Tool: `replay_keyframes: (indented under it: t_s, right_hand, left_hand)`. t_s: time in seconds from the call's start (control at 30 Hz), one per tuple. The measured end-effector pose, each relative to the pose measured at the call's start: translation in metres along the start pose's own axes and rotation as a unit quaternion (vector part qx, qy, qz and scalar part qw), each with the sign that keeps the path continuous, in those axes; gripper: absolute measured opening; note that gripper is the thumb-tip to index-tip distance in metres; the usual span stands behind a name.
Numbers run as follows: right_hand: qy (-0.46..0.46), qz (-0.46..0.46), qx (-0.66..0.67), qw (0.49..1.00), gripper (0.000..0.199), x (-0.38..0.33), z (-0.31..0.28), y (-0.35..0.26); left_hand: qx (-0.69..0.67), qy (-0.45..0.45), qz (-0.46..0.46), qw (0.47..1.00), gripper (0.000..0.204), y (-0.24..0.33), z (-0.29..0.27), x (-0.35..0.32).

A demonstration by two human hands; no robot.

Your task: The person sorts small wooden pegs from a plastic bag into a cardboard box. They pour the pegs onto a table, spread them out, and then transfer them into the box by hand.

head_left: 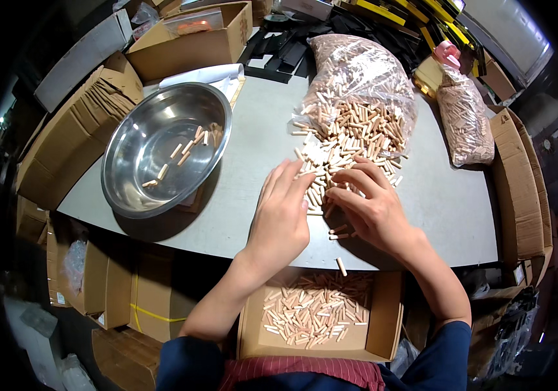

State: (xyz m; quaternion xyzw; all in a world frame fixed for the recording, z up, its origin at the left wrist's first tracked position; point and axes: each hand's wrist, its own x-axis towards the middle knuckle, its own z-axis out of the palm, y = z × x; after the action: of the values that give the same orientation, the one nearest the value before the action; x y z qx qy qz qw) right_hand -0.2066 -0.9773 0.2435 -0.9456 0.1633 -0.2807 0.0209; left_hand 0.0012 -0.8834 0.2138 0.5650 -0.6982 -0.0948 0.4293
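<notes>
Grey tabletop carries our work, hemmed by cardboard cartons on every side. Our left hand lies flat with its fingers together and stretched onto the near edge of the loose wooden dowels, while our right hand curls its fingers down among the same pegs; whether they pinch any we cannot tell. Just beyond the fingertips the pile thickens and runs back into the torn mouth of a clear plastic bag, which looks mostly full. Below our wrists, off the table edge, an open cardboard box holds a shallow layer of dowels, one peg lying at the rim above it. Well to the left of our fingers a steel bowl holds only a handful (perhaps culls). A second, sealed bag waits far right, so we judge most of the lot remains unhandled.
</notes>
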Motion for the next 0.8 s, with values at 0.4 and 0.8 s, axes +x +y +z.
replay_keyframes:
  t_s: [0.4, 0.8]
  right_hand:
    - [-0.077, -0.051, -0.035, 0.995, 0.059, 0.012, -0.026, 0.009]
    - [0.119, -0.069, 0.124, 0.983, 0.027, 0.120, -0.012, -0.017]
  left_hand:
    - [0.016, 0.036, -0.010, 0.999, 0.040, 0.004, 0.002, 0.003]
    - [0.058, 0.081, -0.045, 0.994, 0.057, -0.010, 0.015, 0.001]
